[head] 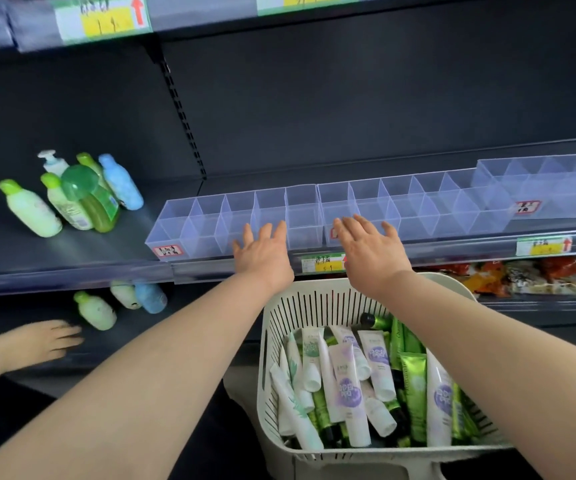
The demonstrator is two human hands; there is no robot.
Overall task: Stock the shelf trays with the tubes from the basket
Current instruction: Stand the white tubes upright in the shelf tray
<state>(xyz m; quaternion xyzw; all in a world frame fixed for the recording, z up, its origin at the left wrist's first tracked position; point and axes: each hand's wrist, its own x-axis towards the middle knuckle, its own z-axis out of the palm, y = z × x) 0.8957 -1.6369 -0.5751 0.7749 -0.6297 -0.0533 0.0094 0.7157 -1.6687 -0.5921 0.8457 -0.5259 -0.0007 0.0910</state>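
Clear plastic trays (207, 220) on the shelf (72, 251) sit unfilled. My left hand (262, 252) and right hand (369, 251) are spread-fingered at their front, holding nothing. Tubes (347, 382) lie heaped in the basket (269, 327) below: light, squashy, probably slick, so I'd pinch one mid-body.

Tubes (349, 386) in basket (272, 327) below shelf; trays (238, 216) on shelf, bottles (72, 199) left.

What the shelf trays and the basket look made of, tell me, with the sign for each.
Shelf trays: clear glossy rigid plastic, perhaps acrylic; the dark shelf shows through their walls and dividers. Basket: opaque off-white moulded plastic, rather matt; slotted walls and a rounded rim point to that.
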